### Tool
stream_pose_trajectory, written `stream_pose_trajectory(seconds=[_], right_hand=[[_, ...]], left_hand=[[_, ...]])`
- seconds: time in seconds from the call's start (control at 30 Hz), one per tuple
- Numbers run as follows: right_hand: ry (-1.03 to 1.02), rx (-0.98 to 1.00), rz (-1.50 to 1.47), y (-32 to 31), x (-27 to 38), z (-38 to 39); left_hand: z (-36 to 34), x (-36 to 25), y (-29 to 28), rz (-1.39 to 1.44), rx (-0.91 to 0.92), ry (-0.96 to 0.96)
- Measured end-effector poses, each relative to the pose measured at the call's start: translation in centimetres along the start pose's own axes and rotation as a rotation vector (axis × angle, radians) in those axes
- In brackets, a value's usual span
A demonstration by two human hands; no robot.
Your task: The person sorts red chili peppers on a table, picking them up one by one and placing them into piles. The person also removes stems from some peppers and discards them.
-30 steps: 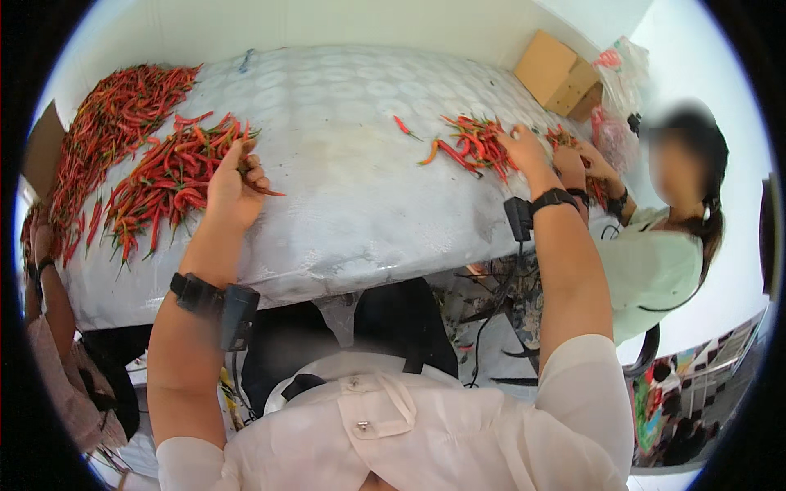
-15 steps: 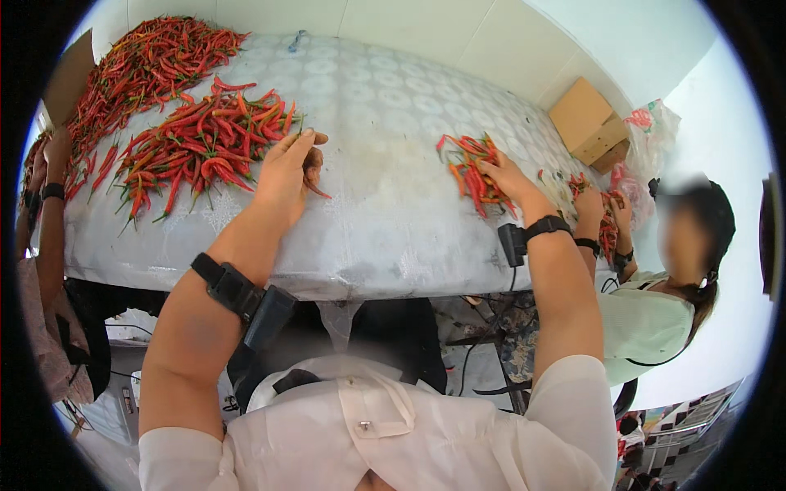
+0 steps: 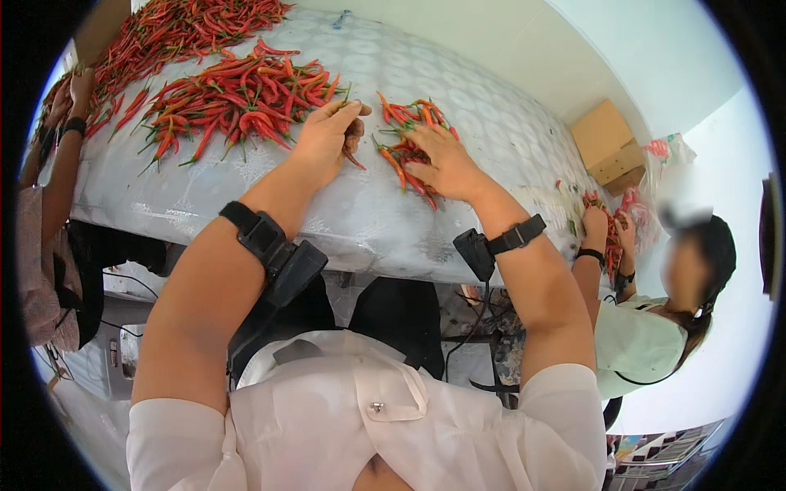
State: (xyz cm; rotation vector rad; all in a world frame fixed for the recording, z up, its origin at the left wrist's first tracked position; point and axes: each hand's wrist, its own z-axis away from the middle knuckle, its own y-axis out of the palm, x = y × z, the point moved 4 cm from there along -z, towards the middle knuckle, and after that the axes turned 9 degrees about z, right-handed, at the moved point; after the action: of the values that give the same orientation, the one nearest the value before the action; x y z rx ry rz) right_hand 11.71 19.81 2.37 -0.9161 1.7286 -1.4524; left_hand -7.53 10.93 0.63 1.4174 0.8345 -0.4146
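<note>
My left hand (image 3: pixel 336 135) is closed on a red chili (image 3: pixel 353 160) with a dark stem end, at the right edge of a loose pile of red chilies (image 3: pixel 237 98). My right hand (image 3: pixel 434 159) lies palm down with its fingers spread on a smaller bunch of red and orange chilies (image 3: pixel 405 110), just right of my left hand. Both hands are over a table (image 3: pixel 508 147) with a pale patterned plastic cover. Black devices are strapped to both my forearms.
A larger chili heap (image 3: pixel 180 24) lies at the back left, beside a co-worker's arms (image 3: pixel 61 155). At the right, another co-worker (image 3: pixel 655 327) handles chilies (image 3: pixel 610 245) near cardboard boxes (image 3: pixel 602 139) and plastic bags (image 3: pixel 634 209). Cables hang under the table edge.
My right hand and its bunch of chilies have moved left, close to my left hand. Its fingers have spread out. My left hand still holds a chili. The whole view has shifted.
</note>
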Motion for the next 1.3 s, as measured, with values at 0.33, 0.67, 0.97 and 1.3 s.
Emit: stream_pose_trajectory(seconds=[0.33,0.67,0.97,1.3], right_hand=[[0.124,0.0,0.049,0.6,-3.7,3.7],[0.218,-0.06,0.161,-2.2,-5.0,5.2],[0.125,0.121,-0.13,-0.2,-2.1,3.9],[-0.038,0.114,0.068,-1.8,5.3,4.0]], left_hand=[[-0.2,0.3,0.0,-0.015,0.007,-0.013],[-0.5,0.4,-0.4,-0.011,0.002,-0.031],[-0.4,0.2,-0.3,-0.012,0.015,-0.01],[-0.3,0.3,-0.3,-0.004,0.014,-0.012]])
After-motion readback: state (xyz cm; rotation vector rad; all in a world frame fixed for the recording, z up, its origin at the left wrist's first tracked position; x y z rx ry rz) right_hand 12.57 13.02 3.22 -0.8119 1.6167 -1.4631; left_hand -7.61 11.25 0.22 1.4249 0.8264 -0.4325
